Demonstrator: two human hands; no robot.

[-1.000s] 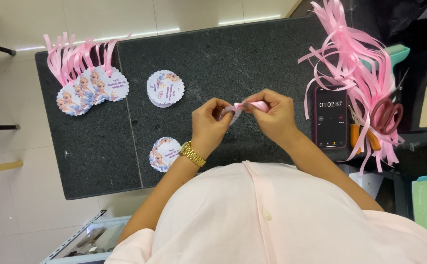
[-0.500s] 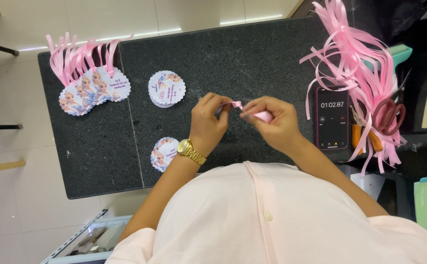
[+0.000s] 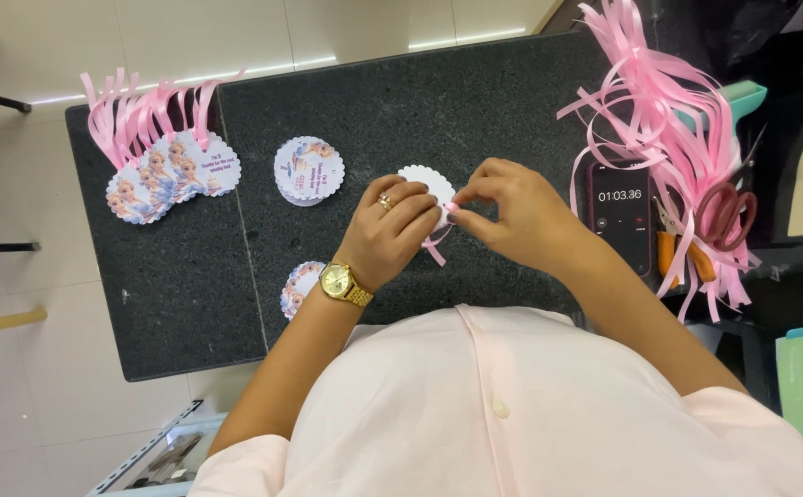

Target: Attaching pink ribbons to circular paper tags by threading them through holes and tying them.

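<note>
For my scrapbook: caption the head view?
Both hands, left hand and right hand, pinch a scalloped tag and pink ribbon.

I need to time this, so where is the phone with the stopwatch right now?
In the head view the phone lies on the dark counter at the right, just beyond the right hand, partly under the loose pink ribbons.

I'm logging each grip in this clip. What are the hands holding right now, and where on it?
Both the left hand and right hand pinch a white scalloped round tag at its lower edge, where a pink ribbon hangs.
</note>
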